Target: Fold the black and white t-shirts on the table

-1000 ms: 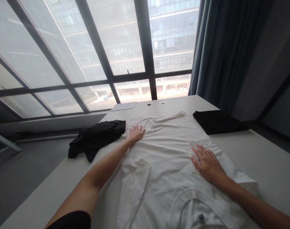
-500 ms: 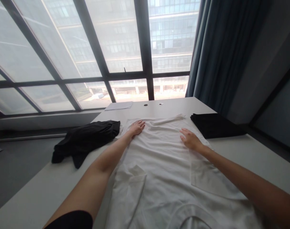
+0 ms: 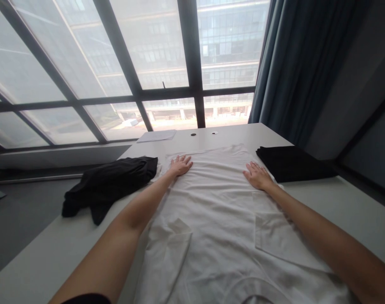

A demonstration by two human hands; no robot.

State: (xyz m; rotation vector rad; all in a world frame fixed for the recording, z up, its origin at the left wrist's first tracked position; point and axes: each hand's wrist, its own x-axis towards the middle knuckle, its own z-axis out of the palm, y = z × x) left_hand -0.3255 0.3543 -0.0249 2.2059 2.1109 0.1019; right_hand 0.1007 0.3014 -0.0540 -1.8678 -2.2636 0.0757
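A white T-shirt (image 3: pixel 217 211) lies spread flat on a white table (image 3: pixel 338 202), its collar toward me and its hem at the far end. Both sleeves are folded inward onto the body. My left hand (image 3: pixel 180 164) rests flat and open on the shirt's far left corner, fingers spread. My right hand (image 3: pixel 257 175) lies flat and open on the far right edge of the shirt, close to a folded black garment.
A crumpled black garment (image 3: pixel 110 183) hangs over the table's left edge. A folded black garment (image 3: pixel 290 162) lies at the right. A sheet of paper (image 3: pixel 157 135) sits at the far end by two cable holes. Large windows and a dark curtain (image 3: pixel 293 67) stand behind.
My right hand slid from the shirt's middle right up to its far right edge. The rolled hem at the far end now lies flat. My left hand stayed at the far left corner.
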